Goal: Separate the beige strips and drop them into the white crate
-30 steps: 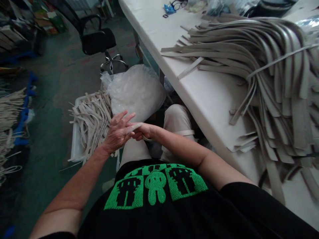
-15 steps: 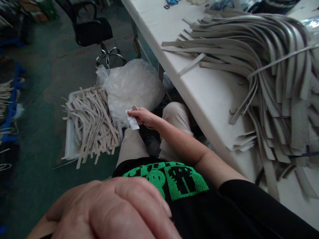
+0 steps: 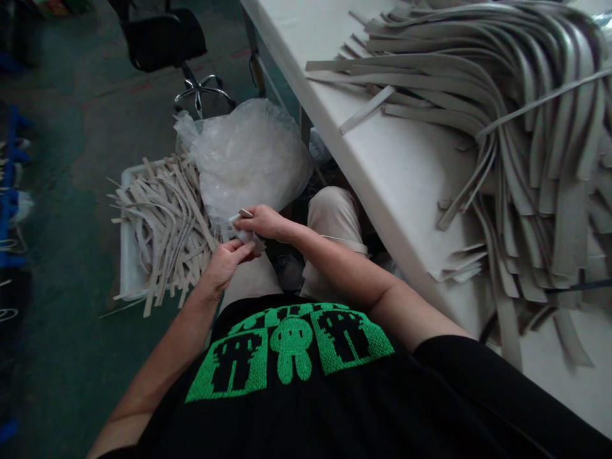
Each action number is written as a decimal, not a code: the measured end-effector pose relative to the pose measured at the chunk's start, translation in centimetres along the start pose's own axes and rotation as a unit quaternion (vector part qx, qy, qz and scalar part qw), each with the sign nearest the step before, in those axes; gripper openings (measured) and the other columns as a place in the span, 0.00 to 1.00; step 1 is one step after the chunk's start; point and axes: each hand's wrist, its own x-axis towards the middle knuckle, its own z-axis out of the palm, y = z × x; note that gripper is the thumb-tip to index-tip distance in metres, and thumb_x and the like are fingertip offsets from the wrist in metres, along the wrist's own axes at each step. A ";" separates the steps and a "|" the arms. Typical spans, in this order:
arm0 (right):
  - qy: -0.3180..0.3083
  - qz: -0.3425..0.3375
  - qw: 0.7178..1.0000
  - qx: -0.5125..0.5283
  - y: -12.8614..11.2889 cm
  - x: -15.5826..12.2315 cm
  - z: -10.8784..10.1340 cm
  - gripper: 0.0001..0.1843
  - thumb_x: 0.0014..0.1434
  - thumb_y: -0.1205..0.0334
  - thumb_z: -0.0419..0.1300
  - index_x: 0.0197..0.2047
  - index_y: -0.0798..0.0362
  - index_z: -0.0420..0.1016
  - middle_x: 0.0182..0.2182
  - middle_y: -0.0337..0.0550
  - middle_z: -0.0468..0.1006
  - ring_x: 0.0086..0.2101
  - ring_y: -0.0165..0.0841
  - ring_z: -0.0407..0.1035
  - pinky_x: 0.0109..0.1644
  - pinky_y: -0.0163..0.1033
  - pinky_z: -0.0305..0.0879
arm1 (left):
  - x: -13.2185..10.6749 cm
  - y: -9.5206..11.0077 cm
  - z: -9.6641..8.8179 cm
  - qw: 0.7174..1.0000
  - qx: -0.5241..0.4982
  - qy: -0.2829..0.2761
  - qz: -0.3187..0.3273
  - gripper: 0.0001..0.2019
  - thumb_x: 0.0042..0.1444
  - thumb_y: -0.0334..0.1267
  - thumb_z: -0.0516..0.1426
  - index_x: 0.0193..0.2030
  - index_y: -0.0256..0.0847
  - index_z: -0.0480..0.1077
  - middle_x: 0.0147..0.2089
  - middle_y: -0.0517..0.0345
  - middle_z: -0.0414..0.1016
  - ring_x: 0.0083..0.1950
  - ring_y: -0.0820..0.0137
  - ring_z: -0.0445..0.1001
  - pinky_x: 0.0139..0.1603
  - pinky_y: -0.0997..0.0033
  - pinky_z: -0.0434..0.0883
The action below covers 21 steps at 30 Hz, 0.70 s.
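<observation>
Over my lap, my right hand [image 3: 265, 222] is closed on a small crumpled piece of clear-white plastic [image 3: 248, 237], perhaps a little bag. A short grey-beige strip end [image 3: 245, 213] pokes out between its thumb and fingers. From the lower left my left hand [image 3: 228, 261] meets it, fingertips pinching the plastic's lower edge. A thin pale band [image 3: 347, 244] shows beyond my right forearm at the knee; I cannot tell whether it belongs to the held strip. Just past my hands lies a large, full clear plastic bag [image 3: 253, 153].
A white bin [image 3: 131, 258] heaped with grey-beige strips [image 3: 167, 223] stands on the floor at left. To the right, a white table [image 3: 382, 172] bears a large tied bundle of long grey strips [image 3: 530, 83]. A black swivel chair [image 3: 165, 38] stands farther back.
My left hand has dropped from close before the camera to my lap and now pinches the plastic. The plastic, flat before, is crumpled between both hands. The view has shifted slightly.
</observation>
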 end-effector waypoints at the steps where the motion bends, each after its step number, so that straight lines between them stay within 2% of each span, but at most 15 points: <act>1: -0.002 -0.002 1.000 -0.009 0.0 0.1 -0.1 0.12 0.60 0.61 0.62 0.26 0.58 0.72 0.19 0.31 0.69 0.23 0.23 0.60 0.30 0.30 0.54 | 0.0 -0.1 0.2 1.000 -0.019 -0.002 -0.012 0.23 0.39 0.52 0.75 0.33 0.34 0.80 0.34 0.47 0.82 0.33 0.65 0.80 0.38 0.67 0.78; 4: 0.022 -0.001 0.999 -0.024 -0.3 -0.1 -0.8 0.11 0.64 0.63 0.59 0.31 0.59 0.77 0.19 0.32 0.71 0.23 0.24 0.60 0.30 0.29 0.55 | 0.3 0.1 0.3 0.992 -0.115 0.022 -0.037 0.18 0.38 0.45 0.76 0.29 0.34 0.78 0.30 0.51 0.81 0.31 0.68 0.80 0.36 0.72 0.78; 7: 0.041 0.020 0.999 0.002 -0.9 -1.1 -1.6 0.13 0.67 0.64 0.56 0.33 0.59 0.78 0.20 0.34 0.74 0.21 0.23 0.58 0.26 0.29 0.53 | 0.6 0.7 -0.2 0.969 -0.236 0.069 -0.038 0.16 0.41 0.39 0.76 0.26 0.37 0.73 0.26 0.59 0.78 0.28 0.72 0.79 0.34 0.75 0.78; 9: 0.002 0.050 0.997 0.054 -1.3 -2.3 -1.6 0.13 0.68 0.64 0.55 0.33 0.59 0.77 0.21 0.35 0.75 0.18 0.22 0.54 0.22 0.30 0.50 | 0.8 1.1 -0.7 0.948 -0.298 0.108 -0.035 0.16 0.46 0.38 0.74 0.26 0.38 0.71 0.25 0.61 0.77 0.27 0.74 0.78 0.34 0.76 0.78; 12: -0.085 0.089 0.984 0.127 -1.5 -4.3 -0.4 0.14 0.68 0.62 0.55 0.32 0.58 0.76 0.21 0.35 0.76 0.16 0.22 0.49 0.18 0.30 0.47 | 0.9 1.5 -1.0 0.921 -0.357 0.151 -0.034 0.14 0.54 0.41 0.70 0.29 0.38 0.71 0.29 0.60 0.79 0.30 0.73 0.79 0.36 0.74 0.79; 14: -0.124 0.102 0.977 0.142 -1.2 -5.2 0.7 0.13 0.67 0.62 0.57 0.32 0.58 0.76 0.21 0.35 0.76 0.16 0.22 0.49 0.18 0.30 0.48 | 1.0 1.5 -0.9 0.915 -0.373 0.152 -0.030 0.12 0.56 0.42 0.69 0.33 0.38 0.72 0.33 0.57 0.81 0.34 0.71 0.81 0.38 0.72 0.80; 16: -0.134 0.102 0.976 0.140 -0.8 -5.5 1.6 0.11 0.65 0.63 0.60 0.31 0.57 0.76 0.21 0.35 0.76 0.17 0.22 0.50 0.18 0.29 0.49 | 1.1 1.3 -0.6 0.918 -0.372 0.137 -0.021 0.13 0.55 0.42 0.70 0.34 0.37 0.73 0.35 0.55 0.81 0.35 0.69 0.81 0.38 0.71 0.79; 21: -0.117 0.076 0.981 0.137 -0.3 -5.1 1.8 0.12 0.58 0.58 0.68 0.29 0.57 0.75 0.21 0.34 0.76 0.18 0.22 0.53 0.18 0.29 0.49 | 1.1 0.3 -0.1 0.943 -0.325 0.070 0.012 0.19 0.46 0.46 0.74 0.34 0.35 0.75 0.34 0.53 0.81 0.31 0.69 0.80 0.26 0.77 0.75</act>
